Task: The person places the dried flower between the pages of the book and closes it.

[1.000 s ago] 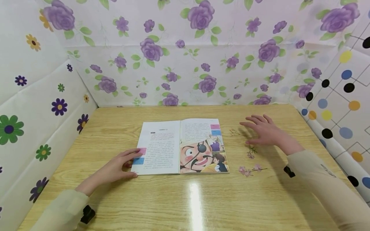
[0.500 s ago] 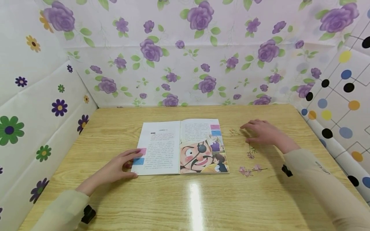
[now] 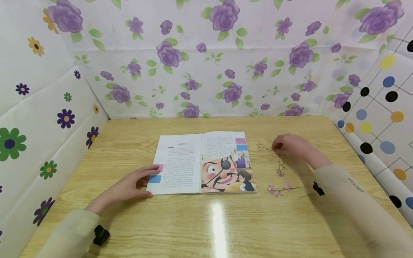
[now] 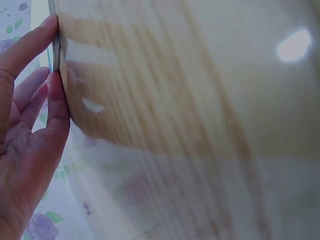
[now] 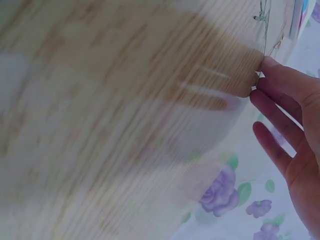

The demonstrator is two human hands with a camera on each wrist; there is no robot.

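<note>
An open book point(image 3: 180, 172) lies flat on the table, text on its left page and a cartoon pirate on its right. My left hand point(image 3: 127, 186) rests at the book's lower left: fingers on the page, thumb at the bottom edge. The left wrist view shows that hand point(image 4: 30, 120) against the book's edge. Beside the book, my right hand point(image 3: 295, 148) pinches thin stem ends. An orange-tipped flower sprig point(image 3: 263, 147) and a green and pink one point(image 3: 280, 169) both run up to those fingers; which is pinched cannot be told. In the right wrist view, stems pass the fingertips of this hand point(image 5: 295, 110).
A pink flower sprig point(image 3: 279, 190) lies right of the book's lower corner. The wooden table point(image 3: 180, 225) has a bright reflection near its front. Patterned sheets point(image 3: 200, 71) rise at the back and both sides.
My right hand has come down to the sprigs, its spread fingers drawing together at the stem ends. The left hand and the book stay in place.
</note>
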